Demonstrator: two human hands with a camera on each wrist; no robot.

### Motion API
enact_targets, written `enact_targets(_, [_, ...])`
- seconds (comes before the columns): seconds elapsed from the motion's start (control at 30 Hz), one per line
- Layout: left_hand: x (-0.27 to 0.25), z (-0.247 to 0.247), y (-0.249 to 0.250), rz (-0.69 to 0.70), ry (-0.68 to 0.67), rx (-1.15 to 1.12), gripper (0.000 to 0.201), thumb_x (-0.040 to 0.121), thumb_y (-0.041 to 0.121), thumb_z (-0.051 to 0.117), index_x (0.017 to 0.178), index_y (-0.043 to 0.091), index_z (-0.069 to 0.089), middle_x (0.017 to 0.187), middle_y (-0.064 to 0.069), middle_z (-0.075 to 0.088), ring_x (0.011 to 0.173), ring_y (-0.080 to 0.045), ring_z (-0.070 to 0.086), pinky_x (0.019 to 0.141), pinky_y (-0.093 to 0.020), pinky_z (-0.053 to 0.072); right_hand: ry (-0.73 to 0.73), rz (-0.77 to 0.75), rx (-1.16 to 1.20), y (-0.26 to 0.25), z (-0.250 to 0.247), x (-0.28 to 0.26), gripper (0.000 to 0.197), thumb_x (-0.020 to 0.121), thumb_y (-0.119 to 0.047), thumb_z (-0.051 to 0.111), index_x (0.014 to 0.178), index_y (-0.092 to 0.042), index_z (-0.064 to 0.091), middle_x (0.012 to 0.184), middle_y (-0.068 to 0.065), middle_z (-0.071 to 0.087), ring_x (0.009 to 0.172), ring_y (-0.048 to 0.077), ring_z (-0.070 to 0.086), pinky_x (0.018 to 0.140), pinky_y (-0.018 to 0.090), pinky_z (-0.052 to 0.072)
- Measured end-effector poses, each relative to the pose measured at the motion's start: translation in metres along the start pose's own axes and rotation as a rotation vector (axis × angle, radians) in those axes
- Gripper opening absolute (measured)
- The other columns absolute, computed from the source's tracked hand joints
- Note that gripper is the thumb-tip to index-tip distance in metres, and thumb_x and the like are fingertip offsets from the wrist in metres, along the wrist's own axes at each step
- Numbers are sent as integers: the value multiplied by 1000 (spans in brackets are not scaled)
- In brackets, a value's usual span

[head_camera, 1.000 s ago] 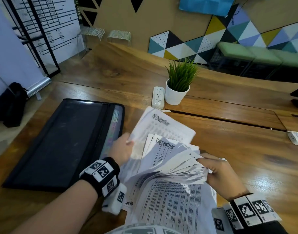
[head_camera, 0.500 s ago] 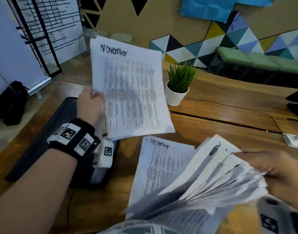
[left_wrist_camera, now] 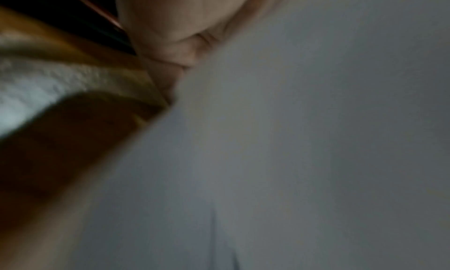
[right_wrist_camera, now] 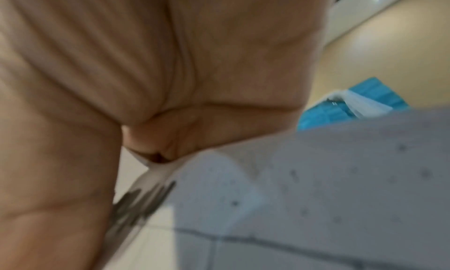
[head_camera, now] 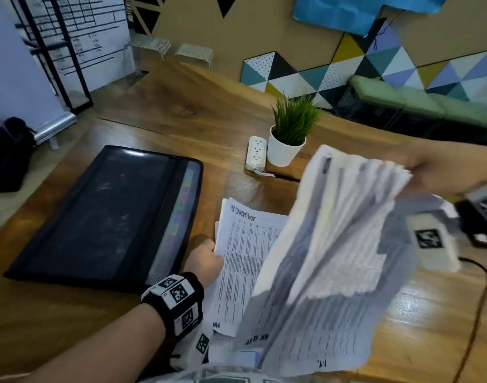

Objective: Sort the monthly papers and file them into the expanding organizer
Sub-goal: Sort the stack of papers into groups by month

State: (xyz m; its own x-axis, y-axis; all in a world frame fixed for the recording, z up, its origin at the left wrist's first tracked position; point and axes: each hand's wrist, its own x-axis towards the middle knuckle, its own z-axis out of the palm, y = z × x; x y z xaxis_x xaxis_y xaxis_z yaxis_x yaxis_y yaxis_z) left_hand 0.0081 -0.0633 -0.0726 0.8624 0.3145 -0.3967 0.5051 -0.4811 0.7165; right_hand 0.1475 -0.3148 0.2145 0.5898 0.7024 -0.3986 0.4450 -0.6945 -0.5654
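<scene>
The black expanding organizer (head_camera: pixel 98 217) lies flat on the wooden table (head_camera: pixel 181 111) at the left, with coloured tabs showing along its right edge. A sheet headed "November" (head_camera: pixel 245 255) lies on other sheets just right of the organizer. My left hand (head_camera: pixel 206 258) grips that sheet's left edge; in the left wrist view the hand (left_wrist_camera: pixel 185 24) and grey paper (left_wrist_camera: pixel 304 139) are blurred. My right hand (head_camera: pixel 435 170) holds a fanned bundle of papers (head_camera: pixel 333 258) up in the air by its top edge. The right wrist view shows the palm (right_wrist_camera: pixel 170 62) against the paper (right_wrist_camera: pixel 340 178).
A small potted plant (head_camera: pixel 289 139) and a white power strip (head_camera: pixel 255 153) stand behind the papers. A black cable (head_camera: pixel 480 299) runs along the table's right side. A green bench (head_camera: pixel 402 92) lies beyond the table's far edge. More loose sheets (head_camera: pixel 223 346) lie near my body.
My left hand has brought the November sheet down from the air onto the sheets on the table. My right hand has lifted the fanned bundle higher and to the right.
</scene>
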Motion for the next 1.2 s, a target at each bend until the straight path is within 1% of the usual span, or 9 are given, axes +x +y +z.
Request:
enact_targets(0.17, [8,-17,-3,47,-33,69,25,84,24,51,70,4,59,76,-8,61,80,-27,59,66,-30,44,-231,113,-134,24,76,108,19,70,-20,78,74,-36,69,78,-11,69,85,13,61,90,31,45])
enact_targets(0.27, [12,-16,-4,-27,-8,-118,43,90,36,49,82,-3,66,91,-18,67,93,-32,62,82,-35,46,-149,206,-324,49,117,158,27,80,-16,69,107,-15,66,106,6,67,99,23,60,92,33,45])
enact_targets(0.4, [16,-9,-7,-142,-155,-313,80,52,71,61,98,7,72,100,-7,71,93,-24,67,91,-39,52,12,253,-271,59,156,180,51,81,-19,66,129,-20,50,124,2,56,115,24,52,97,37,42])
enact_targets(0.57, [14,-17,6,-205,-185,-209,52,82,40,65,114,-2,64,112,-12,65,104,-26,62,93,-35,50,277,490,-158,80,169,147,81,75,-31,72,141,-16,26,139,12,38,124,30,41,103,45,38])
enact_targets(0.67, [16,-16,14,-230,-198,-246,42,87,28,64,117,-1,62,116,-10,64,107,-24,60,87,-29,48,192,855,-174,115,190,108,89,74,-54,66,136,-4,28,124,15,46,106,25,52,79,32,52])
enact_targets(0.87, [13,-4,35,-247,-220,-233,49,91,20,60,132,-1,44,133,-11,52,121,-27,51,98,-36,43,129,938,56,148,247,88,57,66,-54,73,83,-6,45,108,15,60,70,17,56,46,21,44])
enact_targets(1.03, [25,5,39,-190,-297,127,28,93,17,54,112,-3,57,119,-13,59,112,-23,57,83,-26,48,188,954,188,138,266,89,82,65,-36,80,123,3,38,117,17,53,99,27,58,83,34,54])
enact_targets(1.1, [27,16,33,-122,-295,218,16,91,17,53,92,3,62,103,-8,63,102,-23,62,72,-25,49,211,955,244,137,268,89,82,63,-30,83,122,5,39,113,17,56,100,27,60,84,35,54])
enact_targets(1.2, [24,28,24,-41,-171,147,21,88,17,53,101,10,68,101,-5,69,90,-22,65,74,-26,52,269,893,383,140,269,85,93,46,-31,88,123,-3,44,108,13,59,96,28,61,82,39,54])
